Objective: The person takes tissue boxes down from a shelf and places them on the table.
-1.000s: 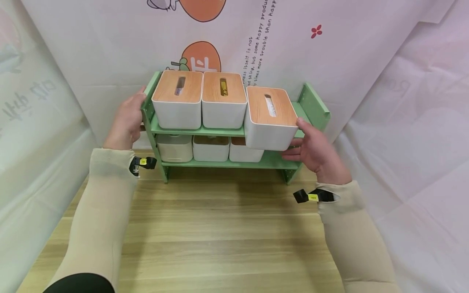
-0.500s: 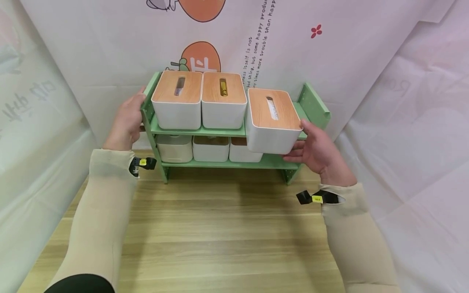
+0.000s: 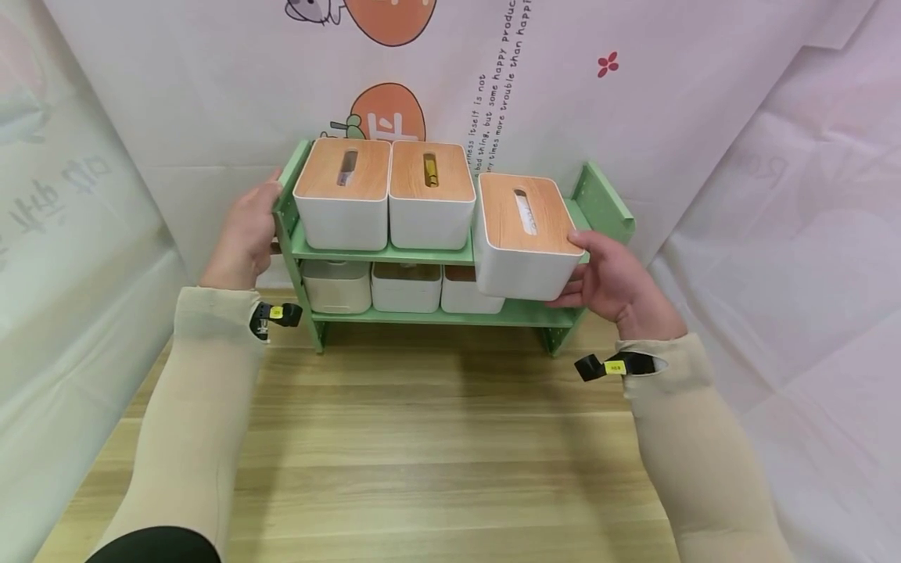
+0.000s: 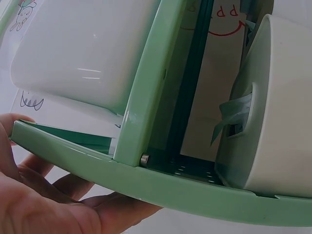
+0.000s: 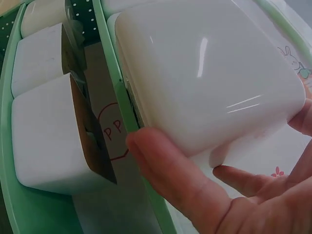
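Observation:
A green two-tier shelf rack (image 3: 535, 313) stands against the back cloth. My left hand (image 3: 242, 231) grips its left end panel; in the left wrist view, fingers (image 4: 73, 185) lie along the panel's outer side. My right hand (image 3: 619, 285) holds the right corner of a white tissue box (image 3: 524, 274) with a wood-look lid, thumb at the lid's edge and fingers low on its side. That box tilts and juts forward past the upper shelf's front edge. Beside it on the upper shelf sit two similar boxes, a left one (image 3: 341, 223) and a middle one (image 3: 431, 225).
Three boxes stand on the lower shelf: a cream one (image 3: 336, 288), a white one (image 3: 406, 291) and another white one (image 3: 468, 293), partly hidden by the held box. Wooden tabletop (image 3: 422, 438) lies in front. White printed cloth (image 3: 676, 125) encloses the back and sides.
My right hand and the tissue box have shifted slightly toward me and to the right, further out over the shelf's front edge. My left hand stays on the end panel.

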`<state>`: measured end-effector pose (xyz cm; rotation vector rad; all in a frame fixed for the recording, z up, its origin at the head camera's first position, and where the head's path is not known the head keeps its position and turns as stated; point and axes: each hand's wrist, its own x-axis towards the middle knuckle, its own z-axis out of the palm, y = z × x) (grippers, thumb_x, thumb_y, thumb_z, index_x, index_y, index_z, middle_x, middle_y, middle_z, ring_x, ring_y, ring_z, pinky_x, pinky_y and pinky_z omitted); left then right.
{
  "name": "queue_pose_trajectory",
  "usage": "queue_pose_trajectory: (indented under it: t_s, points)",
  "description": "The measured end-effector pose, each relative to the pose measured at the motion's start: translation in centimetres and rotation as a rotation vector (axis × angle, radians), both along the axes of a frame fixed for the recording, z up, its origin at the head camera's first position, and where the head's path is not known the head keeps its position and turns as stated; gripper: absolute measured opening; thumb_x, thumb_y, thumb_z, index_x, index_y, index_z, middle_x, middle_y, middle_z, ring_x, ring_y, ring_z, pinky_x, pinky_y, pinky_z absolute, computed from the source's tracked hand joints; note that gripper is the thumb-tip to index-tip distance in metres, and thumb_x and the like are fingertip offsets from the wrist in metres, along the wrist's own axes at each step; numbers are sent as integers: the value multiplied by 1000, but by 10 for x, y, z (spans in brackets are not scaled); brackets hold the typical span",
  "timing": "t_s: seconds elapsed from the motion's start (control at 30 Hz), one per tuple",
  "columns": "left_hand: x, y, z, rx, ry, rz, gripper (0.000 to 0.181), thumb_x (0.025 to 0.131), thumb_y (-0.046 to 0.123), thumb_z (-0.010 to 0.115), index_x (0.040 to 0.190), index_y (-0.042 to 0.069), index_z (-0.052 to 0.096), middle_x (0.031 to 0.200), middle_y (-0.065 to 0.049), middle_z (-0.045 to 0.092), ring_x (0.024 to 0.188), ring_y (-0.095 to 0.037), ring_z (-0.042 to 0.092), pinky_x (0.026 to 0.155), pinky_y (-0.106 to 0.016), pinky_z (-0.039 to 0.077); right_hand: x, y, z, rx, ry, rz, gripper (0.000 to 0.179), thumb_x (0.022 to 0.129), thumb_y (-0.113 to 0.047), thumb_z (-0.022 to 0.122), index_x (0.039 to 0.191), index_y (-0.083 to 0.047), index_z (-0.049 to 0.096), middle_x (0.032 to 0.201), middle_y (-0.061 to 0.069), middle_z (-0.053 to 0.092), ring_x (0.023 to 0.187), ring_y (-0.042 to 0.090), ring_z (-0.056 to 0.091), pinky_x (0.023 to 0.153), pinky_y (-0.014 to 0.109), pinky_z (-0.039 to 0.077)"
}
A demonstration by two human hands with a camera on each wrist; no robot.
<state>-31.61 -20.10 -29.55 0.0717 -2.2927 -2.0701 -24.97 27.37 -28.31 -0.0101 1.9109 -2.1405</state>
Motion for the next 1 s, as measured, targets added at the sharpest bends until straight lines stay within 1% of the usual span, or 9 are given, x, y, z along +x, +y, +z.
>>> queue_pose_trajectory:
  t_s: [0.1, 0.2, 0.4, 0.57, 0.8, 1.0]
  points:
    - [0, 0, 0, -1, -2, -2, 48, 106, 53, 29, 153, 46, 28, 163, 5, 19, 134, -28, 39, 98, -49, 42, 4, 1, -1, -23, 8, 16, 70, 99, -36, 54, 156, -14, 21, 104, 16, 72, 88, 36, 71, 73, 57, 56]
    - [0, -1, 0, 1, -5, -2, 48, 105, 54, 29, 153, 47, 28, 164, 5, 19, 134, -29, 39, 98, -49, 42, 8, 2, -4, -49, 23, 51, 66, 100, -33, 51, 156, -17, 22, 106, 16, 72, 88, 36, 71, 73, 57, 56]
    - [1, -1, -1, -3, -2, 7, 48, 105, 55, 29, 152, 48, 29, 163, 4, 20, 133, -28, 40, 98, -49, 43, 19, 4, -8, -87, 75, 109, 61, 102, -29, 46, 157, -19, 23, 110, 18, 71, 90, 37, 70, 75, 58, 55]
    - [1, -1, -2, -13, -5, 7, 47, 105, 55, 28, 152, 48, 29, 163, 7, 20, 134, -28, 39, 99, -49, 42, 31, 4, -12, -105, 117, 137, 58, 103, -28, 44, 156, -19, 24, 113, 17, 70, 89, 37, 70, 72, 57, 56]
    - [-1, 0, -2, -1, -7, 8, 46, 105, 55, 30, 150, 50, 32, 162, 7, 22, 132, -27, 40, 96, -49, 42, 50, 8, -16, -136, 144, 188, 56, 104, -26, 36, 158, -21, 21, 119, 16, 68, 89, 35, 71, 72, 57, 56]
    - [-1, 0, -1, -3, -5, 3, 45, 105, 55, 29, 150, 50, 30, 163, 7, 21, 133, -27, 39, 97, -48, 42, 62, 8, -20, -165, 155, 244, 53, 106, -23, 30, 158, -19, 19, 120, 18, 67, 89, 35, 71, 74, 60, 55]
